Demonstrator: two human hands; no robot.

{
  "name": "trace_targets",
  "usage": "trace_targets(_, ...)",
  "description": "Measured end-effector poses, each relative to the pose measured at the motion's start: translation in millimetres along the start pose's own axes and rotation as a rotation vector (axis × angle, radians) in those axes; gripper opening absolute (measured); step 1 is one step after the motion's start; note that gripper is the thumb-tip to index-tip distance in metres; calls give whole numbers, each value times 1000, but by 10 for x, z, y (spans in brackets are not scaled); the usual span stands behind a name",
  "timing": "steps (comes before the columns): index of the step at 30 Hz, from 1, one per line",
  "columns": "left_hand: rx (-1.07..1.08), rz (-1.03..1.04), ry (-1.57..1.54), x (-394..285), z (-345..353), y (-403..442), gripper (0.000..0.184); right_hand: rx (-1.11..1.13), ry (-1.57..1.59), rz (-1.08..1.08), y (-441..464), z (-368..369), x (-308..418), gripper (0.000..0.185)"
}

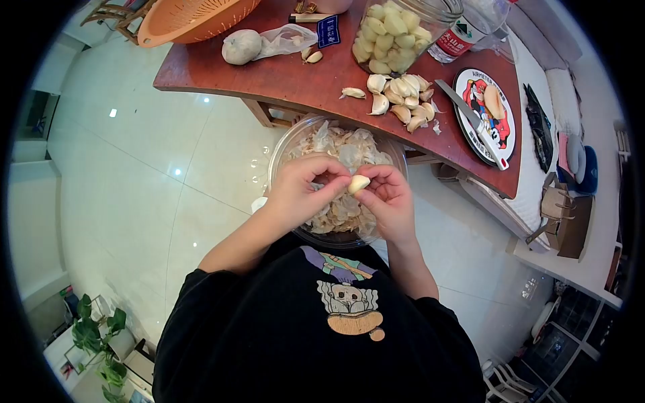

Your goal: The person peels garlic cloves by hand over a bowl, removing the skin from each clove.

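A pale garlic clove (pixel 359 184) is pinched between the fingertips of both hands, over a clear bowl (pixel 277 158) full of papery garlic skins (pixel 342 213). My left hand (pixel 306 188) touches the clove from the left with thumb and forefinger closed. From the right, my right hand (pixel 388 201) grips it between thumb and fingers. On the table above the bowl lies a pile of unpeeled cloves (pixel 405 99), with one loose clove (pixel 353 93) to its left. Behind the pile stands a glass jar (pixel 393 37) of peeled cloves.
The red-brown table (pixel 208 67) holds an orange basket (pixel 191 20), a whitish round object (pixel 242 47) with a plastic bag, a bottle (pixel 455 41), and a plate (pixel 471 146) with a knife (pixel 470 115) across it. The table edge runs just beyond the bowl.
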State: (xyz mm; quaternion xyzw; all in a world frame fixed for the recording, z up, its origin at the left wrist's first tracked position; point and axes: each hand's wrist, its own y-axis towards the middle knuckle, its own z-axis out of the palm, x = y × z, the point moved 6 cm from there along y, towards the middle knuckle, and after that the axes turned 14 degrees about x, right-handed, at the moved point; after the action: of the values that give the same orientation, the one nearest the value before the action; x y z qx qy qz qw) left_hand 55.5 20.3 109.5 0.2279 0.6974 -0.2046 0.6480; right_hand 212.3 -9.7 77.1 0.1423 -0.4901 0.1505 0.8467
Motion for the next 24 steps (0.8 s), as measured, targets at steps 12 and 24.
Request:
trace_targets(12, -54, -119, -122, 128, -15, -18, 7, 96, 712, 81, 18, -38, -106, 34)
trace_targets(24, -70, 142, 655, -89, -53, -31, 12, -115, -612, -415, 600, 34, 1634, 28)
